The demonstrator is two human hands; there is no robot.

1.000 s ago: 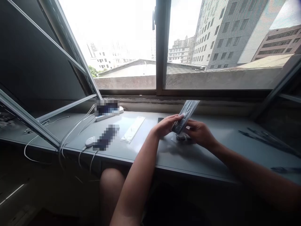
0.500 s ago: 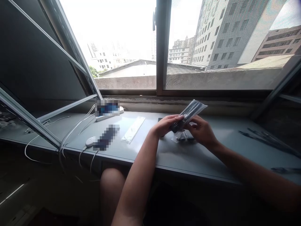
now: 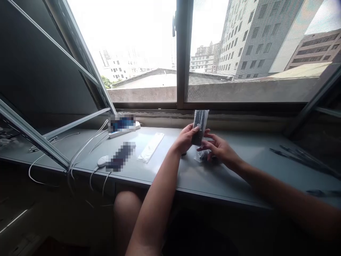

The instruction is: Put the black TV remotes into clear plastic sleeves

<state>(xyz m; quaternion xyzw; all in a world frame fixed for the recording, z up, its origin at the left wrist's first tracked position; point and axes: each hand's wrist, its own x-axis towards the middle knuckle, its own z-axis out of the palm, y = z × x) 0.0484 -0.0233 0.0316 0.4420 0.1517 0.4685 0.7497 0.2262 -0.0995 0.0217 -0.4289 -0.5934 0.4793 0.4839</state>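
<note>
My left hand (image 3: 186, 139) is closed around the lower end of a narrow clear plastic bag (image 3: 199, 121) with something dark inside, held upright above the grey desk (image 3: 165, 170). My right hand (image 3: 220, 150) hovers just to the right of the bag with its fingers loosely spread, fingertips near the bag's lower end. Under my right hand lies a small crumpled clear packet (image 3: 201, 155) with dark pieces in it.
An empty flat clear bag (image 3: 151, 146) lies left of my hands. Further left are a white mouse (image 3: 101, 161), a blurred dark object (image 3: 121, 155), a white power strip (image 3: 123, 132) and white cables (image 3: 82, 147). Dark thin strips (image 3: 301, 156) lie at the right. Window behind.
The bag has swung from leaning right to standing upright in my left hand. My right hand has let go of it and moved slightly down and right.
</note>
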